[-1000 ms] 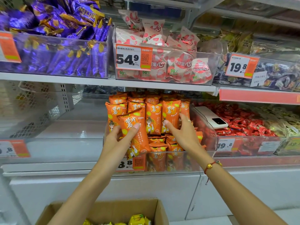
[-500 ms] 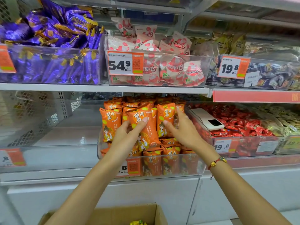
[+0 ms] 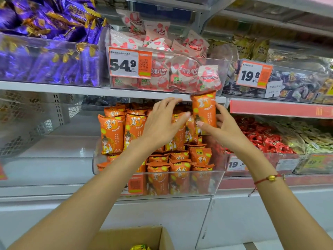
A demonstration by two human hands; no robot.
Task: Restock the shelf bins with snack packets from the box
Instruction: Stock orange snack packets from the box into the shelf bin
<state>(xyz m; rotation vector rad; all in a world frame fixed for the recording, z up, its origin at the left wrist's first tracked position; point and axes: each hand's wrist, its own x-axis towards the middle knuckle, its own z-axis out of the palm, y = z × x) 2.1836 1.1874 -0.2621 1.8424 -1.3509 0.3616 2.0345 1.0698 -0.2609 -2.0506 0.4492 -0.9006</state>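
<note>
At mid-frame, the right hand (image 3: 222, 131) pinched one orange snack packet (image 3: 204, 110) upright, thumb on its front and fingers behind, above the right side of the clear bin (image 3: 214, 183). Just left, the left hand (image 3: 162, 123) reached in with fingers loosely spread, resting on the standing orange packets (image 3: 112, 134) and holding none. Both forearms stretched up from the lower corners. One cardboard box (image 3: 155, 236) sat at the bottom centre. Two price tags (image 3: 129, 63) hung on the upper shelf.

Views: one only, head-worn, wide-angle.
Facing: forward and slightly down at shelf bins (image 3: 158, 179).
Nearness: within arm's reach of shelves.
Bottom edge: cardboard box (image 3: 144, 237) partly in frame.
</note>
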